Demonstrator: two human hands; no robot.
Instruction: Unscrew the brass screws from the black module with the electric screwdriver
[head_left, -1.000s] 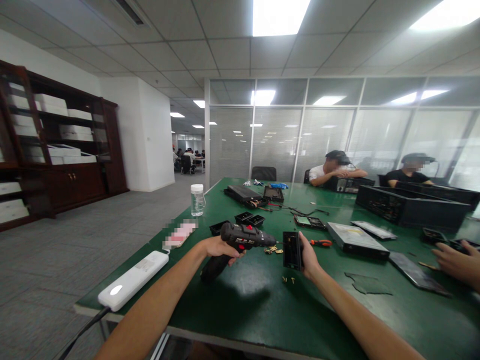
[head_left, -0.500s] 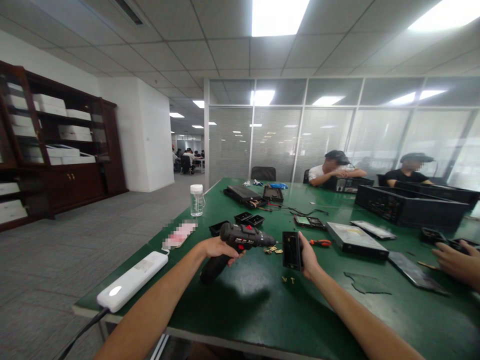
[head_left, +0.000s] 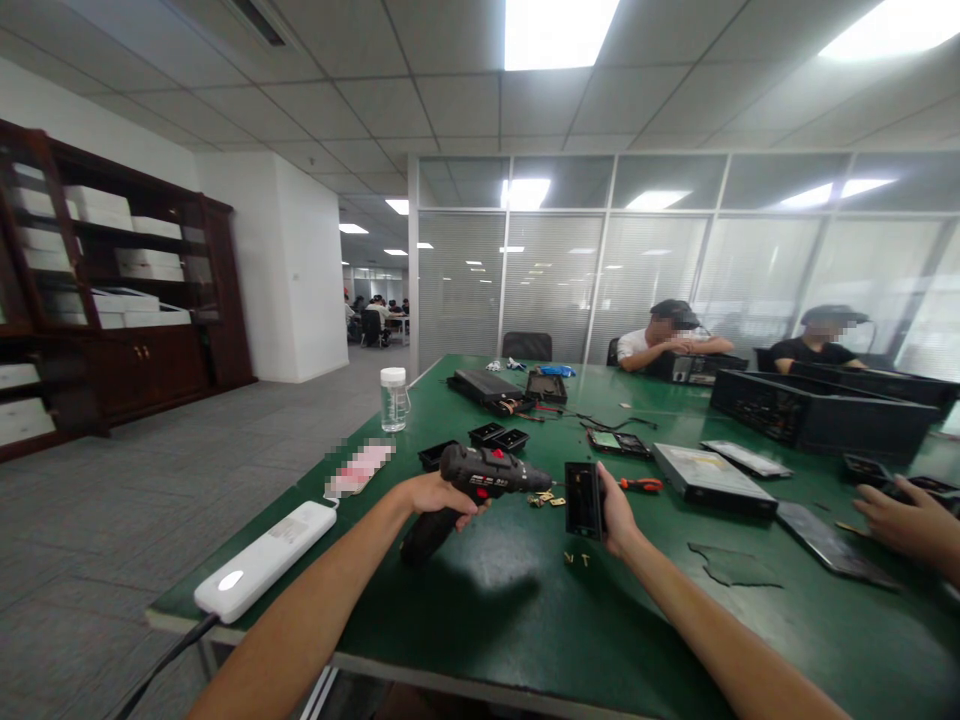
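My left hand (head_left: 442, 497) is wrapped round the grip of a black cordless drill (head_left: 491, 475) with red buttons. The drill points right, its bit reaching the near side of a small black plastic box (head_left: 583, 502); whether it sits in a screw cannot be made out. That box stands on end in my right hand (head_left: 616, 512), its open face turned toward the drill and me. Small brass-coloured pieces (head_left: 551, 499) lie behind the drill tip, and a few gold screws (head_left: 577, 560) rest below the box. Similar black boxes (head_left: 499, 437) sit behind the drill.
An orange-handled screwdriver (head_left: 641, 486), a silver disc drive (head_left: 712, 482) and a thin glass-like sheet (head_left: 735, 567) lie to the right. At the right edge is another person's hand (head_left: 904, 518). A power strip (head_left: 266, 562) and water bottle (head_left: 393, 400) stand left. Black computer cases (head_left: 821, 415) are farther back.
My hands, the drill and the black box hold practically the same position. The other person's hand at the right edge has shifted slightly left.
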